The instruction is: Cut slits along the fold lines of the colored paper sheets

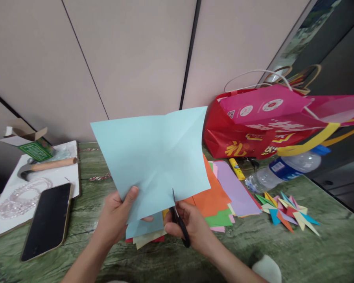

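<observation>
A large light blue sheet of paper (156,157), with faint creases across it, is held up over the table. My left hand (116,212) grips its lower left corner, thumb on the front and fingers behind. Black-handled scissors (179,224) are in my right hand (191,226), their blades at the sheet's bottom edge, one blade in front of the paper. Beneath the sheet lie stacks of coloured paper, with an orange sheet (214,196) and a purple sheet (236,188) on the right.
A phone (48,220), a wooden-handled tool (53,164), beads (23,198) and a green box (37,147) are at the left. On the right are a red bag (242,135), a glue stick (236,169), a water bottle (283,169) and folded paper pieces (287,210).
</observation>
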A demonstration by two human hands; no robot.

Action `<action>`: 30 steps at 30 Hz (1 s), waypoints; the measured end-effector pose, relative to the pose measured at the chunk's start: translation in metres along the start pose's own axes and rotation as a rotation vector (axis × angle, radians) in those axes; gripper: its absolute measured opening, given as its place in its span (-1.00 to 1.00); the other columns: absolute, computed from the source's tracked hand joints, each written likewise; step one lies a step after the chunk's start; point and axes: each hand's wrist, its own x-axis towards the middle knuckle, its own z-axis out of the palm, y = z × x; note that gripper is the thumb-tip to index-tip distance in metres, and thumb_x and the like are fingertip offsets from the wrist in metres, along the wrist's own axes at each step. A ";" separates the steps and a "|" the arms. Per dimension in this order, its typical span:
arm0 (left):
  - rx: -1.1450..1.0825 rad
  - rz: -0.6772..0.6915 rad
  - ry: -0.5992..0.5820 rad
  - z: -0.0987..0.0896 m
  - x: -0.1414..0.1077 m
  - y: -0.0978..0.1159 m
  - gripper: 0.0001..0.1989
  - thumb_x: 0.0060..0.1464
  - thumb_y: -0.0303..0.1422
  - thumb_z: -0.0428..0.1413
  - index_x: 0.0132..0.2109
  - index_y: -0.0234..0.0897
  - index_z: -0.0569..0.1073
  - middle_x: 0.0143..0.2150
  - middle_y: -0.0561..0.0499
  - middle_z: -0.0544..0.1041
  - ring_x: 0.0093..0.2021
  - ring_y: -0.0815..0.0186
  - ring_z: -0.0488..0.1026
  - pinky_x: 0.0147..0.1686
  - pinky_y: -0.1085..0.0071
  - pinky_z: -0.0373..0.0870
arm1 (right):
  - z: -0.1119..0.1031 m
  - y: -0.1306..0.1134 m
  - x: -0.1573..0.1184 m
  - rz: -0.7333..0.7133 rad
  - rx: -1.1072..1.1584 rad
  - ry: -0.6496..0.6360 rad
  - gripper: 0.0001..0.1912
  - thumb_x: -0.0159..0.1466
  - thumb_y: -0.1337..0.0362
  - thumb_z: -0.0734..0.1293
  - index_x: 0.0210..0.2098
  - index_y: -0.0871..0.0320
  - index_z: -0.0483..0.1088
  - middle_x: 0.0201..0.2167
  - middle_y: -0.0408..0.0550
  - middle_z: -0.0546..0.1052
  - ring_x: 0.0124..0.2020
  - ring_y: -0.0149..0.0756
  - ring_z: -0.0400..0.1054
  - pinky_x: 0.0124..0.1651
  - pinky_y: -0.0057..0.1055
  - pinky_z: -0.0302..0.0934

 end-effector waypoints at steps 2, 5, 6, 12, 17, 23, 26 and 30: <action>0.016 -0.005 -0.005 0.000 0.000 -0.001 -0.67 -0.16 -0.09 0.17 -0.52 -0.30 0.43 -0.80 0.05 0.46 -0.75 0.23 0.42 -0.70 0.40 0.34 | -0.001 0.002 0.001 -0.013 -0.001 -0.007 -0.52 -0.12 0.00 0.48 -0.44 0.20 0.25 -0.53 -0.16 0.36 -0.50 -0.40 0.22 -0.43 -0.45 0.07; 0.025 -0.003 -0.001 -0.001 0.001 -0.002 -0.66 -0.17 -0.07 0.17 -0.52 -0.30 0.43 -0.79 0.04 0.47 -0.76 0.24 0.41 -0.72 0.41 0.32 | -0.002 0.005 0.001 -0.027 -0.012 -0.010 -0.54 -0.09 0.02 0.47 -0.44 0.20 0.25 -0.53 -0.17 0.34 -0.52 -0.43 0.18 -0.45 -0.47 0.03; 0.027 -0.002 0.000 -0.001 0.001 -0.002 -0.66 -0.17 -0.07 0.17 -0.52 -0.30 0.43 -0.78 0.04 0.48 -0.76 0.24 0.41 -0.72 0.41 0.32 | -0.003 0.005 0.001 -0.027 -0.011 -0.008 -0.55 -0.09 0.03 0.47 -0.44 0.20 0.25 -0.53 -0.18 0.33 -0.53 -0.44 0.17 -0.46 -0.47 0.02; 0.001 0.005 -0.017 0.000 0.001 -0.002 -0.66 -0.16 -0.08 0.17 -0.54 -0.30 0.44 -0.78 0.03 0.47 -0.75 0.25 0.41 -0.70 0.40 0.34 | -0.002 0.002 0.000 -0.008 -0.019 0.000 -0.55 -0.10 0.03 0.48 -0.46 0.18 0.22 -0.55 -0.22 0.28 -0.54 -0.45 0.13 -0.48 -0.48 0.00; -0.020 0.004 -0.013 0.002 0.002 -0.001 -0.66 -0.18 -0.07 0.19 -0.53 -0.29 0.43 -0.79 0.06 0.46 -0.76 0.26 0.39 -0.70 0.40 0.34 | -0.002 0.002 0.000 -0.001 -0.015 -0.009 -0.55 -0.10 0.04 0.47 -0.47 0.17 0.21 -0.57 -0.22 0.29 -0.55 -0.45 0.12 -0.48 -0.48 0.01; -0.031 -0.001 -0.014 0.000 0.001 -0.001 -0.66 -0.18 -0.07 0.18 -0.53 -0.29 0.43 -0.80 0.05 0.46 -0.76 0.26 0.39 -0.71 0.40 0.33 | -0.003 0.002 0.000 -0.008 -0.013 -0.010 -0.56 -0.08 0.05 0.46 -0.46 0.17 0.20 -0.58 -0.23 0.27 -0.55 -0.46 0.10 -0.49 -0.49 -0.01; -0.025 0.000 -0.019 -0.001 0.001 -0.002 -0.67 -0.16 -0.08 0.18 -0.53 -0.29 0.43 -0.80 0.05 0.45 -0.75 0.25 0.40 -0.70 0.41 0.33 | -0.002 0.001 -0.001 -0.008 -0.018 -0.003 -0.57 -0.08 0.06 0.46 -0.46 0.18 0.21 -0.58 -0.23 0.27 -0.56 -0.47 0.09 -0.50 -0.49 -0.02; -0.016 -0.001 -0.015 -0.001 0.002 -0.002 -0.67 -0.16 -0.08 0.18 -0.50 -0.30 0.46 -0.77 0.05 0.47 -0.75 0.24 0.42 -0.70 0.40 0.34 | -0.001 0.000 0.000 0.005 -0.013 0.009 -0.58 -0.07 0.07 0.46 -0.47 0.18 0.20 -0.59 -0.24 0.26 -0.56 -0.48 0.08 -0.51 -0.50 -0.04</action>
